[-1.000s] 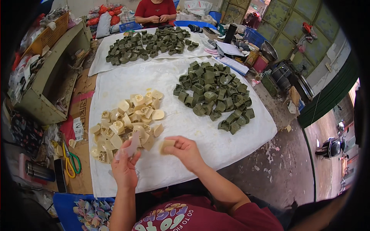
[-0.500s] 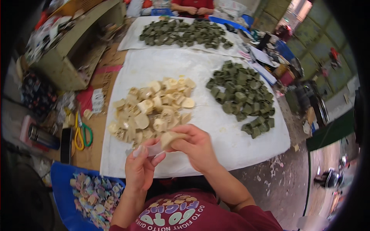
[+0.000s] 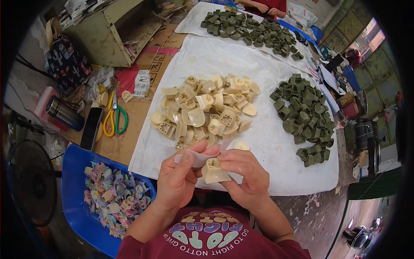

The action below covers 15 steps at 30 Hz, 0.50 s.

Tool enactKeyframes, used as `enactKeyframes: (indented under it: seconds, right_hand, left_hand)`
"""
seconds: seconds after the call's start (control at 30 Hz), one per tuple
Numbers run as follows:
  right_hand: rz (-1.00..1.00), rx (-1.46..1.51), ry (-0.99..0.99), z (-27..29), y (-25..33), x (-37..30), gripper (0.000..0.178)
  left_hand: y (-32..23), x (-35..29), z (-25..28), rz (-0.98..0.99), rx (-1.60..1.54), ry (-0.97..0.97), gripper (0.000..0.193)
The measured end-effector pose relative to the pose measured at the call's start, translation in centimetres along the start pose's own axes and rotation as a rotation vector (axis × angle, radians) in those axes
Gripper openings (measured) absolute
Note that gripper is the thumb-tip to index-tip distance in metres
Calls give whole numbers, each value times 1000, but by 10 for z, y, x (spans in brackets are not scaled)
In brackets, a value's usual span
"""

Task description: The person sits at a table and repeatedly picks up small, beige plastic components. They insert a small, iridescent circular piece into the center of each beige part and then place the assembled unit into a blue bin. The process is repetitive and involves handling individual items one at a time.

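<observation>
Both hands work close together above the near edge of the counter (image 3: 131, 137), in front of the shirt. Left hand (image 3: 174, 179): fingers curled, thumb pressing a thin translucent strip (image 3: 197, 159) against them; strip bends, its far end standing up near the right fingers. Right hand (image 3: 248, 172): partly closed, thumb below and fingers above, gripping a cream plastic piece (image 3: 214, 173), hollow side up, flared edge toward the body. Piece sits between the two hands, below the strip; cannot tell whether strip and piece touch. White cloth (image 3: 282, 179) covers most of the counter. Cream pile (image 3: 207, 105) on it just beyond the hands; one loose cream cap (image 3: 241, 146) just behind the right hand. Dark green pile (image 3: 304, 114) to the right, another green heap (image 3: 250, 30) at the far end, near a co-worker's hands (image 3: 267, 9). Left side, on cardboard: scissors (image 3: 114, 118) with yellow and green handles, black phone (image 3: 91, 128), steel flask (image 3: 64, 113). Blue tub (image 3: 75, 190) lower left, holding pastel pieces (image 3: 116, 198). Dark patterned bag (image 3: 68, 64) upper left.
</observation>
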State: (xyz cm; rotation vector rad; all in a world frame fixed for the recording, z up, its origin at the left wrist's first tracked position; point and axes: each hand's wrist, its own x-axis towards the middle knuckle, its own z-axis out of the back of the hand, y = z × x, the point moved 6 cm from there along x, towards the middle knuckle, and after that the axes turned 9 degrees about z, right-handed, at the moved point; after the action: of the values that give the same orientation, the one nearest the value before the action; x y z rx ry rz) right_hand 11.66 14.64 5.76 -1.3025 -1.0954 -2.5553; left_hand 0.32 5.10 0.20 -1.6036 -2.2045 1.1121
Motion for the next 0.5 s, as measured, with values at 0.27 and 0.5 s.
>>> enactKeyframes:
  seconds: [0.27, 0.5]
  right_hand:
    - [-17, -13, -6, 2, -3, -2, 42]
    - [-74, -19, 2, 9, 0, -6, 40]
  left_hand:
    - [-1, 1, 1, -49, 81, -30, 45]
    - [-3, 5, 19, 3, -9, -115, 42]
